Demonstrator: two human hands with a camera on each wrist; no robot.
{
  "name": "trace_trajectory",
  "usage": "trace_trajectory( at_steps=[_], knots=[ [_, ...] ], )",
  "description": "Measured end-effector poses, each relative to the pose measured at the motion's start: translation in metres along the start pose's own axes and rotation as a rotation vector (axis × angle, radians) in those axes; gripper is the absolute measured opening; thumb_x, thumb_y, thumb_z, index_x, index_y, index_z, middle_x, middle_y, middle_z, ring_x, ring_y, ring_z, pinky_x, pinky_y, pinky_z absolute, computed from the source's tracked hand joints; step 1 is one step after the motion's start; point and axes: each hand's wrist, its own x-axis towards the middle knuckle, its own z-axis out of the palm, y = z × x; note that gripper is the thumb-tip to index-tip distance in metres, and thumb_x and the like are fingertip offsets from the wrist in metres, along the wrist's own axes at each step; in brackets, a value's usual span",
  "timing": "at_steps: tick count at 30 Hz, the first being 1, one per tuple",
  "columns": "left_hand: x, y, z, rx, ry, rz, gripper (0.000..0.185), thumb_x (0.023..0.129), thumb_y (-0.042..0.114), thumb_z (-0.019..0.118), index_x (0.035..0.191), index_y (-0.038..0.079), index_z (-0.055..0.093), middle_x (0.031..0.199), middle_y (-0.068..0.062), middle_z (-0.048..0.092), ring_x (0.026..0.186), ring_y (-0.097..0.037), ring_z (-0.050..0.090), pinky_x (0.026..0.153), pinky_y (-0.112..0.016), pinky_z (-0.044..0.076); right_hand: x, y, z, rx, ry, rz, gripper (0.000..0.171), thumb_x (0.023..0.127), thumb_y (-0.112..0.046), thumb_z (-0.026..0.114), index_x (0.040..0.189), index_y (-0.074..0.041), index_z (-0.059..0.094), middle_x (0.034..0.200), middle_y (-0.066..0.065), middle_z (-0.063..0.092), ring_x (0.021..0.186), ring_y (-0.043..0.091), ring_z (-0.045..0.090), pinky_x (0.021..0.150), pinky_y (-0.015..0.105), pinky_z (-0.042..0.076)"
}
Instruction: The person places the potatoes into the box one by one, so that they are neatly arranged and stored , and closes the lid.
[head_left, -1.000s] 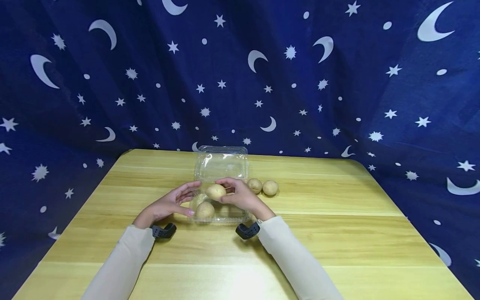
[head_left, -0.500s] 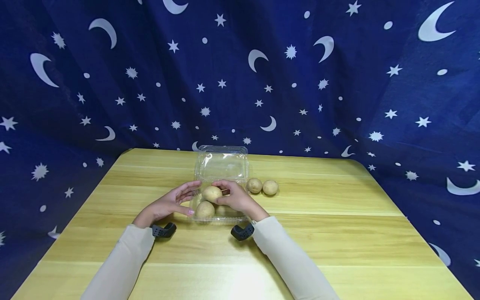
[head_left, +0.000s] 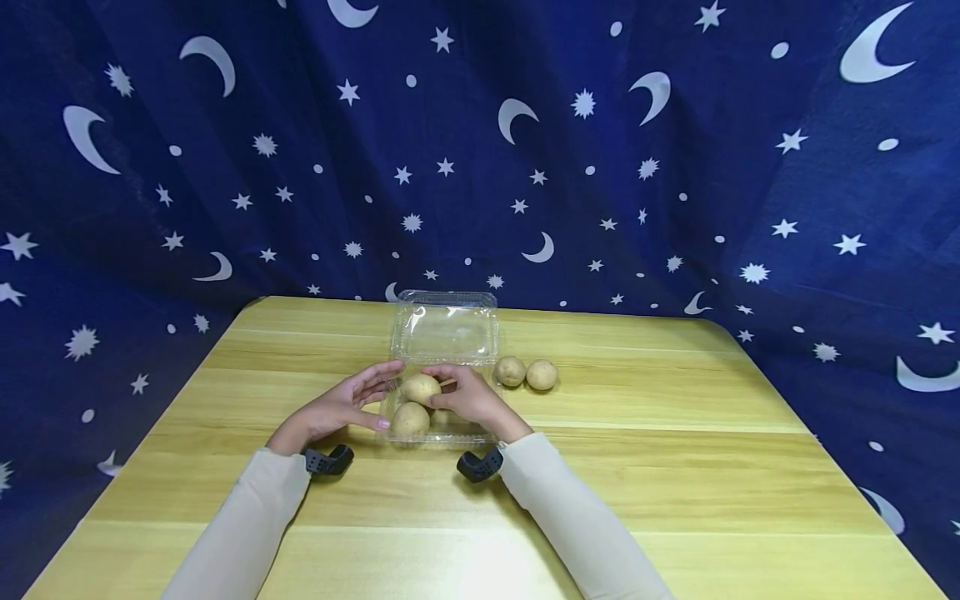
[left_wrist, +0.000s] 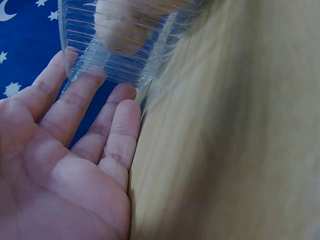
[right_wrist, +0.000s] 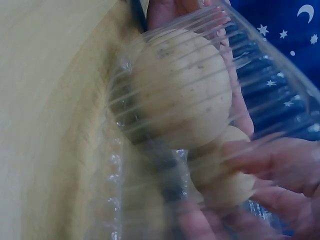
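Fingers (head_left: 442, 386) of right hand (head_left: 468, 400) hold an unlabelled potato (head_left: 420, 387)

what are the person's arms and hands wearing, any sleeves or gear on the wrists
Both arms are in long, plain cream-beige sleeves reaching to the wrists. Under each wrist sits a small black, curved plastic device: one by the left hand at, one by the right hand at. The hands are bare: no gloves, rings or watch show. The left fingernails look pale pink.

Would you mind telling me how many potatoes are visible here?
4. One is held in the right hand over the clear container, one potato lies inside it, and two sit on the table to its right. More may be hidden behind the hand.
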Motion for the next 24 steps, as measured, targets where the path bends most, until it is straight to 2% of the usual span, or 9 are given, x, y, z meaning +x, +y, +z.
trace_trajectory(
  at_steps=[7,24],
  knots=[
    [-0.0003,0.0001,0.0003,-0.003,0.001,0.003,0.094,0.084,0.006,0.077,0.157,0.001,0.019,0.163,-0.021,0.017,0.146,-0.046,0.019,0.118,-0.061,0.014,0.0024,0.0003,0.0019,0.006,0.010,-0.011,0.045,0.088,-0.004,0.073,0.132,-0.004,0.062,0.126,0.016,0.063,0.107,0.031,0.063,0.089,0.037,0.055],
    [0.0002,0.0007,-0.0001,-0.005,-0.005,0.000,0.095,0.084,0.008,0.078,0.157,0.001,0.018,0.163,-0.023,0.015,0.146,-0.046,0.018,0.118,-0.061,0.013,0.0041,0.0028,0.0030,-0.094,0.058,-0.040,0.034,0.087,-0.009,0.075,0.120,-0.002,0.067,0.110,0.011,0.068,0.101,0.027,0.067,0.088,0.034,0.055]
  ],
)
